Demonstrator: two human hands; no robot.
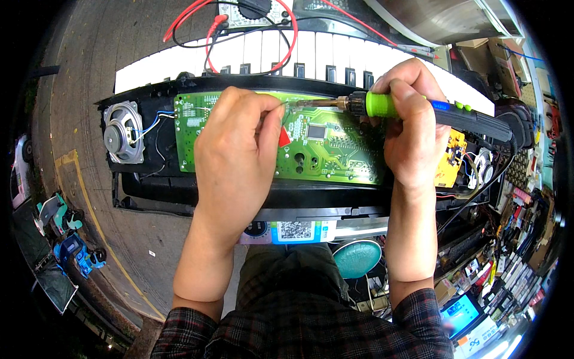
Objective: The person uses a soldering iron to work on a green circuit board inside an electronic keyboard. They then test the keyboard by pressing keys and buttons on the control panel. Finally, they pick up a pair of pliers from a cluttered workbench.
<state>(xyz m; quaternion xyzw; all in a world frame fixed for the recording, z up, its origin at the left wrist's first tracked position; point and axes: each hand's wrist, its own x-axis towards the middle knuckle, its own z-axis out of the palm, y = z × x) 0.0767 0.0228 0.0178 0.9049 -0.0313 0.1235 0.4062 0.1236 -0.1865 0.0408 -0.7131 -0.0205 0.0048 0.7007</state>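
Note:
My right hand (pixel 415 119) grips a soldering iron (pixel 382 105) with a lime-green and black handle, its metal tip pointing left. Below it lies a long green circuit board (pixel 341 158), set in the opened black keyboard case (pixel 335 197). The iron's tip comes down at the board's upper edge, close to the fingertips of my left hand (pixel 236 137). That hand rests over the board with thumb and forefinger pinched together; what is between them is too small to make out. A small red piece (pixel 284 137) lies on the board beside my left thumb.
White and black keys (pixel 305 57) run along the far side. A multimeter (pixel 254 13) with red and black leads lies beyond them. Speakers sit at both ends, the left speaker (pixel 123 133) with thin wires. A yellow board (pixel 451 160) and the iron's cord (pixel 508 161) are at right.

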